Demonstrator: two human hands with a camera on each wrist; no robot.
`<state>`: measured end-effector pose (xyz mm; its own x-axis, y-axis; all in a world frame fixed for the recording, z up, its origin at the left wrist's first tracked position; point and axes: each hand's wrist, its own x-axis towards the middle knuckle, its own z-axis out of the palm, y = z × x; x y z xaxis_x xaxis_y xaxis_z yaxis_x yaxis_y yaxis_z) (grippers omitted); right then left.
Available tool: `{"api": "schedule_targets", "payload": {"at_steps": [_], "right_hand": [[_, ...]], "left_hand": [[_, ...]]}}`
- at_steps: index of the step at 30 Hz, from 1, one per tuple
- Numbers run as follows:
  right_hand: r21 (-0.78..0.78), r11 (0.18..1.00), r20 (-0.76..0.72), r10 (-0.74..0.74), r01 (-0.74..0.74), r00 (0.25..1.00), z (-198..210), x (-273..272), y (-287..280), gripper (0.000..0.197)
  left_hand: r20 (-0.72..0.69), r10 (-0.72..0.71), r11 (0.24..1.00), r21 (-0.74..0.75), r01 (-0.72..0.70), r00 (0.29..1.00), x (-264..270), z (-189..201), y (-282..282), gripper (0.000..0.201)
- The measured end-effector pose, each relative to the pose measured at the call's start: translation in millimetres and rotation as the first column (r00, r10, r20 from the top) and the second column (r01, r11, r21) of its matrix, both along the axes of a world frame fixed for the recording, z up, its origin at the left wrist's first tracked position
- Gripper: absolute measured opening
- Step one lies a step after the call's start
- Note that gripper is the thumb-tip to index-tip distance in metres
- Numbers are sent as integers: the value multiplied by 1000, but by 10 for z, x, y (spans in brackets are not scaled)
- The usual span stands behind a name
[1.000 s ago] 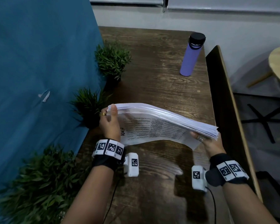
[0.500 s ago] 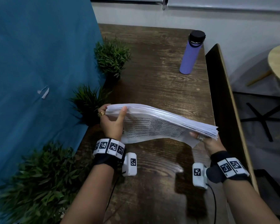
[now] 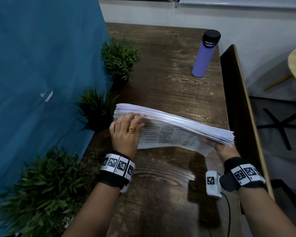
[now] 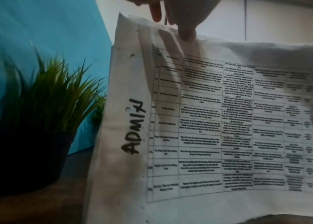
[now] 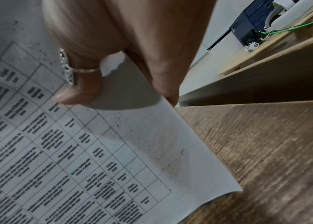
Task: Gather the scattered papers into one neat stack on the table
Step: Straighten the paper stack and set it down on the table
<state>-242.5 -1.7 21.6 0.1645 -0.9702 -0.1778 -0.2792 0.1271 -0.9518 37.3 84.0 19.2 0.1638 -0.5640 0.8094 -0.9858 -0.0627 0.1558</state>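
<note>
Papers [image 3: 178,120] between left hand [image 3: 125,134], right hand [image 3: 224,150]

Thick white paper stack [image 3: 178,119], printed grid on its near face, slopes rightward above the table [image 3: 161,74].

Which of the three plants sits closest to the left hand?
The middle plant, grass-like, just beside the left hand; the other two are bushier and farther off.

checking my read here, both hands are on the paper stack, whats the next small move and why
Probably tap the paper stack edge-down on the table to square it: held on edge, right hand gripping one end, left hand resting on the other, its sheet edges fan unevenly and the front sheet sags out.
</note>
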Motion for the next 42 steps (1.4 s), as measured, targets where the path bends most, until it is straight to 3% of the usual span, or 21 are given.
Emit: {"api": "schedule_targets", "payload": {"at_steps": [6, 12, 15, 18, 29, 33, 37, 42], "right_hand": [[-6, 1000, -33, -6, 5, 999, -46, -26, -28, 25], [11, 1000, -19, 4, -4, 1000, -23, -38, -16, 25], [38, 999, 20, 15, -15, 1000, -2, -38, -3, 35], [27, 999, 11, 22, -22, 1000, 26, -37, -1, 24], [29, 995, 89, 94, -97, 992, 54, -46, 6, 30], [43, 994, 89, 92, -96, 992, 19, -65, -16, 44], [18, 996, 83, 87, -89, 993, 2, -60, -38, 22], [24, 998, 101, 49, -52, 994, 6, -26, -37, 27]], "left_hand": [[55, 19, 993, 119, -25, 998, 81, 159, -9, 20], [109, 2, 994, 109, -14, 994, 90, 239, -24, 16], [119, 21, 995, 95, -32, 993, 87, 231, -27, 11], [135, 28, 995, 90, -40, 990, 95, 235, -23, 12], [116, -147, 986, 102, 135, 982, 191, 304, -45, 11], [155, -186, 982, 58, 179, 970, 221, 309, -37, 7], [170, -254, 967, 37, 252, 952, 261, 322, -7, 4], [117, -289, 950, 158, 270, 950, 216, 362, -25, 5]]}}
